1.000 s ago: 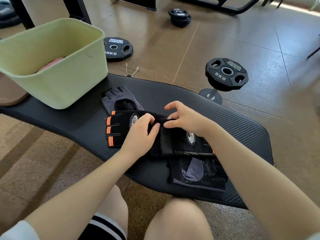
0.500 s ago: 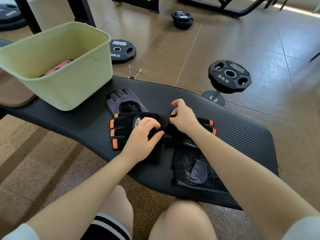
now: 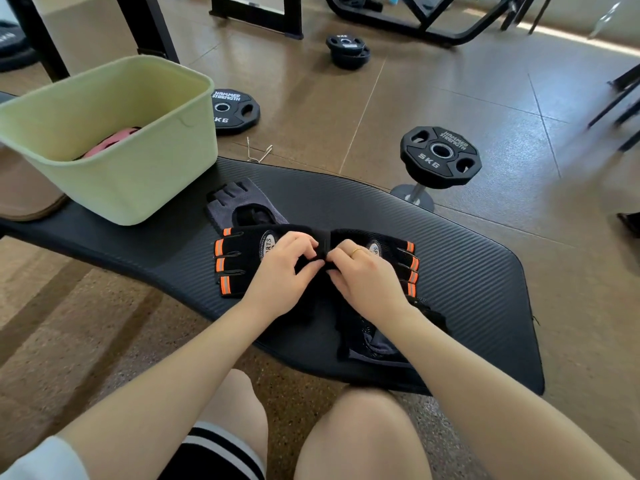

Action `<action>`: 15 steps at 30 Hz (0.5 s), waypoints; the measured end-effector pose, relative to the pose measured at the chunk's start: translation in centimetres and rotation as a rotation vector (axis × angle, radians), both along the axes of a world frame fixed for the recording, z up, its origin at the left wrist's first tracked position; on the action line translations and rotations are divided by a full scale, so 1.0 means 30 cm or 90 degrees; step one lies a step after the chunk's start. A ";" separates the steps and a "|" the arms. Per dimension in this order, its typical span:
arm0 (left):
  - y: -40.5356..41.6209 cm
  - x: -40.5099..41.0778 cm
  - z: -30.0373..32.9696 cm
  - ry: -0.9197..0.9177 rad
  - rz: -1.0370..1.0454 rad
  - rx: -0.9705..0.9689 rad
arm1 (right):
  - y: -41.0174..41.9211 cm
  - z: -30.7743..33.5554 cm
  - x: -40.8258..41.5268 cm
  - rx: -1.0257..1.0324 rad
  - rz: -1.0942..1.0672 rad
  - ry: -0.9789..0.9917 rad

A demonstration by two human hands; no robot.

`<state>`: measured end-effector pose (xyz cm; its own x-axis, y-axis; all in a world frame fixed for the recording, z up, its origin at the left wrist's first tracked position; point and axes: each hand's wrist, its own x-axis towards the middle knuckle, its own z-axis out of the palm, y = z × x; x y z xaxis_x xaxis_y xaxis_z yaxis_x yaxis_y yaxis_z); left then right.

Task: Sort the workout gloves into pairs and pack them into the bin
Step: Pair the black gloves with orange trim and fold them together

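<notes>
From the head camera, at the frame's centre, two black gloves with orange bands lie wrist to wrist on a black ribbed mat (image 3: 467, 271). The left hand (image 3: 282, 271) pinches the strap of the left glove (image 3: 239, 261), whose oval badge reads "SPORTS"; the right hand (image 3: 363, 275), wearing a ring, pinches the cuff of the right glove (image 3: 398, 251), its badge half covered. A grey glove (image 3: 239, 206) lies just above them, another grey glove (image 3: 374, 344) below the right forearm. In the upper left, the pale green bin (image 3: 138, 188) holds something pink. Floor plates (image 3: 440, 154) read "HAMMER STRENGTH" and "5KG".
</notes>
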<state>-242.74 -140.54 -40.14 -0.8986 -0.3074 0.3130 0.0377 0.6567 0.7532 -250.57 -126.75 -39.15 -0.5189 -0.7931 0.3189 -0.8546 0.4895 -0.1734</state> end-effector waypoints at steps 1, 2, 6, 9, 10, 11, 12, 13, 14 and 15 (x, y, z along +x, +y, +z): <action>0.001 0.003 -0.002 0.003 0.003 0.004 | -0.006 -0.008 0.003 -0.015 -0.020 -0.005; 0.003 0.007 -0.006 0.002 0.003 0.007 | -0.013 -0.016 0.007 -0.019 -0.032 -0.025; -0.004 0.016 -0.025 -0.028 -0.022 0.023 | -0.025 -0.038 0.005 0.005 0.005 -0.193; -0.041 0.011 -0.004 -0.084 -0.030 0.053 | 0.022 -0.013 -0.006 -0.028 0.007 -0.286; -0.056 0.006 0.002 -0.098 -0.044 0.028 | 0.041 -0.003 -0.002 -0.030 0.022 -0.295; -0.067 0.002 0.008 -0.112 -0.065 -0.006 | 0.056 0.007 0.010 -0.014 0.044 -0.287; -0.077 -0.003 0.012 -0.126 -0.083 -0.038 | 0.062 0.017 0.027 0.021 0.064 -0.268; -0.084 -0.009 0.015 -0.141 -0.096 -0.062 | 0.060 0.023 0.045 0.057 0.079 -0.239; -0.090 -0.014 0.018 -0.156 -0.106 -0.073 | 0.051 0.028 0.061 0.089 0.083 -0.206; -0.093 -0.018 0.021 -0.164 -0.114 -0.072 | 0.036 0.032 0.073 0.113 0.081 -0.172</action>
<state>-243.27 -143.34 -39.52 -0.9893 -0.1141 0.0910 -0.0229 0.7373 0.6751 -248.37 -125.67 -38.18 -0.4595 -0.8875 0.0343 -0.8454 0.4252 -0.3232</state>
